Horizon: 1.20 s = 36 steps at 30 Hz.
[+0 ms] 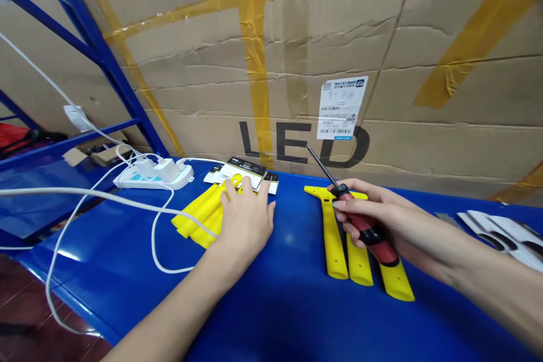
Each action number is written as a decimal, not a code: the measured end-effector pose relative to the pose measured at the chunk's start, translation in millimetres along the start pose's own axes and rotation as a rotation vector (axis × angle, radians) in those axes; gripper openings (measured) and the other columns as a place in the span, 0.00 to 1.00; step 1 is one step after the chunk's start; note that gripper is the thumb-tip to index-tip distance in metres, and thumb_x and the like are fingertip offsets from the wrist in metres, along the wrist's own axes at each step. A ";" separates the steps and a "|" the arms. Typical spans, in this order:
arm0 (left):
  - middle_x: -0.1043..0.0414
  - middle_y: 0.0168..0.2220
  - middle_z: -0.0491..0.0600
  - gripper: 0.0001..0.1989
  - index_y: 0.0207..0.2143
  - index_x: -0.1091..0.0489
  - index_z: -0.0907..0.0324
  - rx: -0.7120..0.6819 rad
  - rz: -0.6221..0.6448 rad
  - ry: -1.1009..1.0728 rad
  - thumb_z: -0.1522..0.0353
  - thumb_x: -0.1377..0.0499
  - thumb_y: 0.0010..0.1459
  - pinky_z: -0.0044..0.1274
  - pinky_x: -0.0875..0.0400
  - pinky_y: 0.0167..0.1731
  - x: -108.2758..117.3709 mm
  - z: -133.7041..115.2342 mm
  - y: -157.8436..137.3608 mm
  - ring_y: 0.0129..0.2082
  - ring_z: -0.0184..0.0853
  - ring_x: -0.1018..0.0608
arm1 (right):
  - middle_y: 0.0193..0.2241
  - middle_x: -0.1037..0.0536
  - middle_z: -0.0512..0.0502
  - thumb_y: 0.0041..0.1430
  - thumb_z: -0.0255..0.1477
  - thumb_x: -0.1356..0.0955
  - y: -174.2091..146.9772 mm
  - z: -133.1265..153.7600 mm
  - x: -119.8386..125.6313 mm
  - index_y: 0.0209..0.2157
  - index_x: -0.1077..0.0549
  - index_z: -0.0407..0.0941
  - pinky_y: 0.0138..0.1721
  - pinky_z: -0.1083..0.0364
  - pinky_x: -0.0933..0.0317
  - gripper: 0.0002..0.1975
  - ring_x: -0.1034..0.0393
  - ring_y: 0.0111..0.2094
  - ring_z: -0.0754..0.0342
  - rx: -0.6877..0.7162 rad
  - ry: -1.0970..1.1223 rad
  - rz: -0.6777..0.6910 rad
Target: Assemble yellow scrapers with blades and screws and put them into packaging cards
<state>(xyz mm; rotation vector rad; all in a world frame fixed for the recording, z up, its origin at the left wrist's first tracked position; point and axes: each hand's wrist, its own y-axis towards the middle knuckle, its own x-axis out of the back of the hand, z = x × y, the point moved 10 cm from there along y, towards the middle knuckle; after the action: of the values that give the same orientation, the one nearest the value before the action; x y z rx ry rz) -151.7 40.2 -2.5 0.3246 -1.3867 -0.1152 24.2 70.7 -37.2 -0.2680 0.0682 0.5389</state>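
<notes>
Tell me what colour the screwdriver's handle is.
The screwdriver's handle is dark red with black parts, as the head view shows.

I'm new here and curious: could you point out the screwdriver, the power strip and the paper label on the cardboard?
Screwdriver (365,223), head view: its red handle.
Power strip (158,183), head view: white casing, near edge.
Paper label (342,107), head view: middle of its printed face.
</notes>
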 end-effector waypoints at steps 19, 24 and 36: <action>0.31 0.50 0.68 0.29 0.60 0.38 0.60 0.146 0.060 0.073 0.82 0.59 0.59 0.47 0.27 0.38 -6.0 43.9 14.2 0.47 0.55 0.26 | 0.23 0.29 0.53 0.58 0.36 0.27 2.0 -10.5 0.4 0.39 0.29 0.49 0.23 0.59 0.42 0.11 0.37 0.22 0.58 -0.047 -0.013 -0.010; 0.27 0.45 0.67 0.31 0.63 0.42 0.60 0.148 0.099 0.083 0.82 0.60 0.60 0.46 0.28 0.39 -12.6 46.6 15.5 0.46 0.56 0.25 | 0.22 0.31 0.53 0.56 0.34 0.26 -3.2 -10.0 4.3 0.32 0.29 0.46 0.22 0.62 0.44 0.10 0.40 0.22 0.61 -0.033 -0.025 0.004; 0.32 0.48 0.58 0.18 0.59 0.40 0.56 -0.242 -0.302 -0.244 0.73 0.55 0.69 0.40 0.27 0.43 38.7 -14.0 14.8 0.46 0.46 0.25 | 0.16 0.33 0.55 0.52 0.44 0.25 -14.5 0.8 55.1 0.37 0.23 0.45 0.15 0.60 0.57 0.18 0.49 0.15 0.63 0.037 -0.129 -0.233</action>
<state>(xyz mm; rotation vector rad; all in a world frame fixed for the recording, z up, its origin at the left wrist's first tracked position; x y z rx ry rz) -132.4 46.0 36.3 0.3229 -1.5378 -0.5838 78.9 86.4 -40.4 -0.2010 -0.0778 0.3221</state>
